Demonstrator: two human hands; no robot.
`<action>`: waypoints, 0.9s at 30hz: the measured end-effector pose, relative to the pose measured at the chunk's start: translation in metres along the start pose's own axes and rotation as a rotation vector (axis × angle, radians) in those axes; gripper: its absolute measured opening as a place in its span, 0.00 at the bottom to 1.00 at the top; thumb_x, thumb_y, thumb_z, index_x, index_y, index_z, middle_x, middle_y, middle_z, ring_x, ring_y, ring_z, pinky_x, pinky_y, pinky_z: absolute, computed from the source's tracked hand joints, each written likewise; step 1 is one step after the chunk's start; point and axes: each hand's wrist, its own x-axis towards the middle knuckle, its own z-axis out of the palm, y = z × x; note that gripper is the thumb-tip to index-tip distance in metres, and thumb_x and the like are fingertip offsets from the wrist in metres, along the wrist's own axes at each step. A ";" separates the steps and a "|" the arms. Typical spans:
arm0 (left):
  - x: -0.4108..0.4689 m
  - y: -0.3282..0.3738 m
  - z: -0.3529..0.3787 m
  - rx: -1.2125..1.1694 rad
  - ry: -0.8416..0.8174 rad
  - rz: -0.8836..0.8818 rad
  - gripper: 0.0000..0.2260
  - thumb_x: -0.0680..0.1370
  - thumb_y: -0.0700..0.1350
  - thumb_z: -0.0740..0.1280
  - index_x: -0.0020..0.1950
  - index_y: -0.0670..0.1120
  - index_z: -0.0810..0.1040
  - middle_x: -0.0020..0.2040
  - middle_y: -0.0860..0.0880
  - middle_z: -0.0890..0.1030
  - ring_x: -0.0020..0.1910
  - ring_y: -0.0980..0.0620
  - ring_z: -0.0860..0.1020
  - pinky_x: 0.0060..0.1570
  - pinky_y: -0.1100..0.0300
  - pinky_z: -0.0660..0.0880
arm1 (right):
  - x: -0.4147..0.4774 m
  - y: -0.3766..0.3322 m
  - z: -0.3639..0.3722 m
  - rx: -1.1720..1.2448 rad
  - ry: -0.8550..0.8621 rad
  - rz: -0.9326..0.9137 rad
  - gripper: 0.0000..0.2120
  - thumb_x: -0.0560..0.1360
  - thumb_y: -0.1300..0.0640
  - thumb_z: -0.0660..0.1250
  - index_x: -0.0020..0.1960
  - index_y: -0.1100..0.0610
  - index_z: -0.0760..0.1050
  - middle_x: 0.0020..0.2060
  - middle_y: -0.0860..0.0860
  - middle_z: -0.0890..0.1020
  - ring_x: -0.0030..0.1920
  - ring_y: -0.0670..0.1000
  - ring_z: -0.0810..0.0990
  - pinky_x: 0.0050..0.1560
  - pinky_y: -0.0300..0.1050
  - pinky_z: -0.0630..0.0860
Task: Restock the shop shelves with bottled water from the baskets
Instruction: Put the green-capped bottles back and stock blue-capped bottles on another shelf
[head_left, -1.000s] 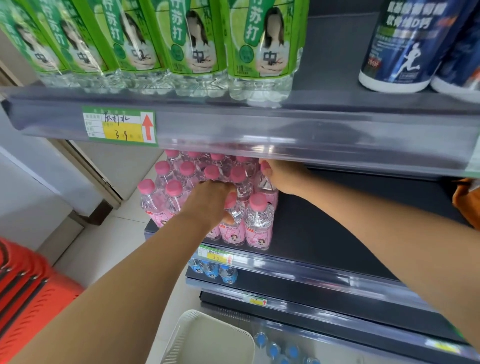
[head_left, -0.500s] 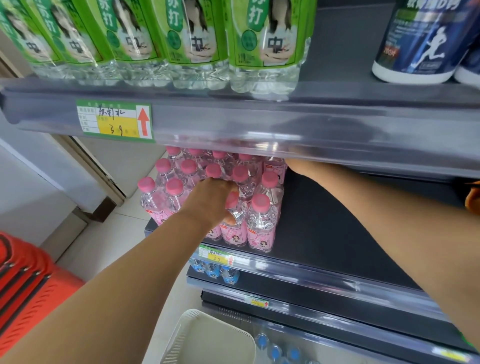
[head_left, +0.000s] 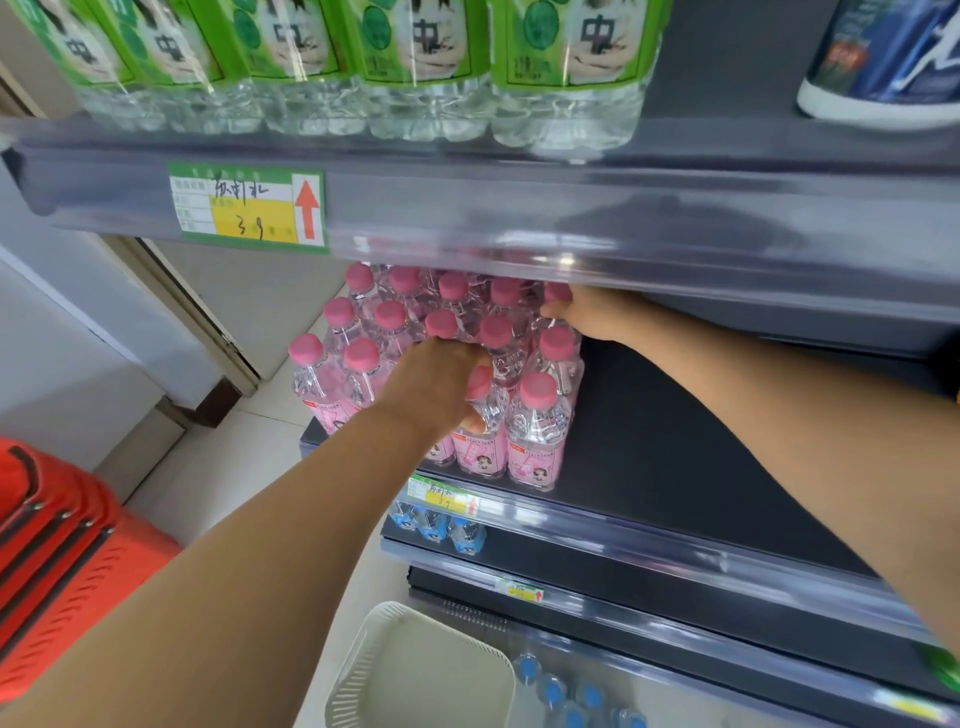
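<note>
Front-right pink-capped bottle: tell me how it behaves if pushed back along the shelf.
The bottle looks tall, narrow and full, so a push near the cap would probably tip it. Its thin ribbed plastic likely dents a little under a squeeze. The dark shelf looks smooth, so it should slide easily.

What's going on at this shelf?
A person is stocking pink-capped bottles on the middle shelf. The left hand grips a front bottle near its neck. The right hand reaches to the back row, its grip hidden. A white basket sits on the floor below.
</note>
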 end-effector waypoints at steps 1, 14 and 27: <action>0.000 0.000 0.000 0.003 0.000 0.002 0.26 0.67 0.50 0.76 0.63 0.48 0.74 0.58 0.49 0.80 0.58 0.49 0.77 0.61 0.58 0.71 | -0.003 -0.001 0.000 -0.046 -0.005 -0.017 0.07 0.80 0.64 0.57 0.44 0.59 0.67 0.35 0.48 0.69 0.32 0.42 0.68 0.28 0.28 0.66; -0.003 -0.003 0.007 0.014 0.042 0.036 0.26 0.67 0.50 0.76 0.63 0.48 0.74 0.58 0.47 0.79 0.58 0.47 0.77 0.61 0.57 0.71 | -0.024 0.005 0.002 -0.115 0.063 -0.058 0.20 0.82 0.57 0.56 0.73 0.55 0.62 0.70 0.56 0.69 0.63 0.54 0.74 0.53 0.40 0.70; -0.027 -0.010 0.029 0.115 0.235 0.161 0.37 0.74 0.51 0.68 0.76 0.42 0.53 0.74 0.42 0.59 0.72 0.39 0.60 0.73 0.47 0.55 | -0.092 0.016 0.005 -0.058 0.168 -0.030 0.25 0.82 0.56 0.54 0.77 0.51 0.50 0.73 0.54 0.64 0.68 0.56 0.69 0.66 0.45 0.65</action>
